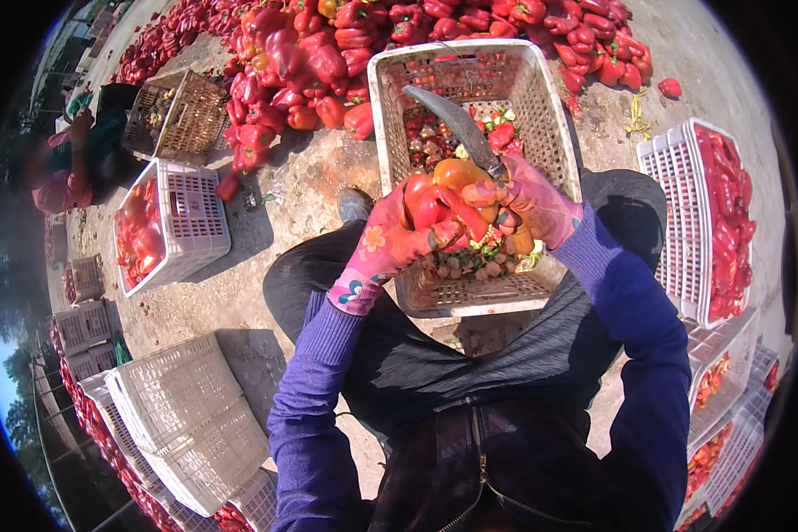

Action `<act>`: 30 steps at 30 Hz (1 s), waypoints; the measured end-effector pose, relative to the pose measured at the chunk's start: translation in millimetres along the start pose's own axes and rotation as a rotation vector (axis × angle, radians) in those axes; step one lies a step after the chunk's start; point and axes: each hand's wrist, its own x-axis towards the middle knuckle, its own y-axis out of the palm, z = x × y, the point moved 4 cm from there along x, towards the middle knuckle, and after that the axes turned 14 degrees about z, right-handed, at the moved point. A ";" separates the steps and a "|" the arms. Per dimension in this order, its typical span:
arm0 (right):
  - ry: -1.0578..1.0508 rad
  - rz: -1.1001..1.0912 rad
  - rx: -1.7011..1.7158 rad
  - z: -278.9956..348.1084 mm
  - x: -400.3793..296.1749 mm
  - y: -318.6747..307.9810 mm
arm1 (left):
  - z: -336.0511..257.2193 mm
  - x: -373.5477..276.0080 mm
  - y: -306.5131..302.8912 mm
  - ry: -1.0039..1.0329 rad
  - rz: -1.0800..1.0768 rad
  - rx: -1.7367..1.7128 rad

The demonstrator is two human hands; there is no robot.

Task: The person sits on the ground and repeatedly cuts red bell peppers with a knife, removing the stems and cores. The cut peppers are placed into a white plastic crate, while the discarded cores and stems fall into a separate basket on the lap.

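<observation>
My left hand (392,233), in a pink flowered glove, holds a red and orange bell pepper (432,206), which looks split open at the front. My right hand (532,203), gloved in pink too, has its fingers against the pepper and grips a curved knife (455,123), its blade pointing up and to the left. The knife's handle is mostly hidden in the glove. Both hands are over a dirty white plastic crate (409,307) between my knees. Pepper cores, stems and red scraps (432,143) lie inside that crate.
A large heap of red bell peppers (332,60) lies beyond the crate. Crates of red peppers stand at left (196,206) and right (678,219). An upturned-looking white crate (186,412) is at lower left, a tilted brown crate (189,116) at upper left. Another person (73,179) sits at far left.
</observation>
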 end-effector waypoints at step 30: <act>-0.191 0.047 0.338 -35.5 18.5 -33.9 | 34.7 15.6 -1.7 0.102 0.068 -0.666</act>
